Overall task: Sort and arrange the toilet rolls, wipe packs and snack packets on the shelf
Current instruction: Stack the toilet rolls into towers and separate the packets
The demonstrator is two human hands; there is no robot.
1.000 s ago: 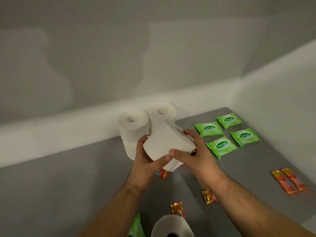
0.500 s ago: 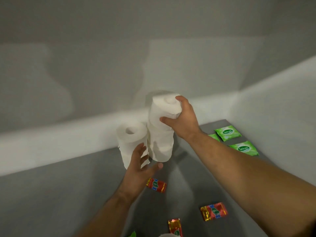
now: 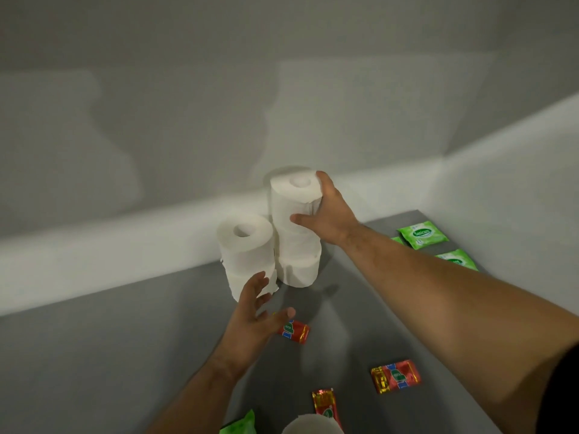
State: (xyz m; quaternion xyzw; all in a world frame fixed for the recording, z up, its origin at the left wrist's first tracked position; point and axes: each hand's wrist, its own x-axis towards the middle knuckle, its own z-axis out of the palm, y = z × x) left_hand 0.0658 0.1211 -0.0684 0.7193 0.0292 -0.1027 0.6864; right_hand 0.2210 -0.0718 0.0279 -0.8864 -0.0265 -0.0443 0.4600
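Observation:
Two stacks of white toilet rolls stand against the back wall. My right hand (image 3: pixel 329 211) grips the top toilet roll (image 3: pixel 296 195) of the taller right stack (image 3: pixel 297 258). The shorter left stack (image 3: pixel 246 252) stands beside it. My left hand (image 3: pixel 255 314) hovers just in front of that stack's lower roll, fingers relaxed, holding nothing. Red snack packets lie on the grey shelf (image 3: pixel 94 355): one (image 3: pixel 296 332) beside my left thumb, another (image 3: pixel 395 375) nearer, a third (image 3: pixel 324 405) upright-oriented at the front. Green wipe packs (image 3: pixel 423 234) lie at the right, partly behind my right arm.
Another toilet roll (image 3: pixel 311 425) and a green wipe pack (image 3: pixel 239 426) poke in at the bottom edge. A white ledge (image 3: pixel 125 245) runs along the back of the shelf, with grey walls behind and to the right.
My right hand carried the loose roll up and set it on the right stack, still gripping it. My left hand let go and dropped in front of the left stack.

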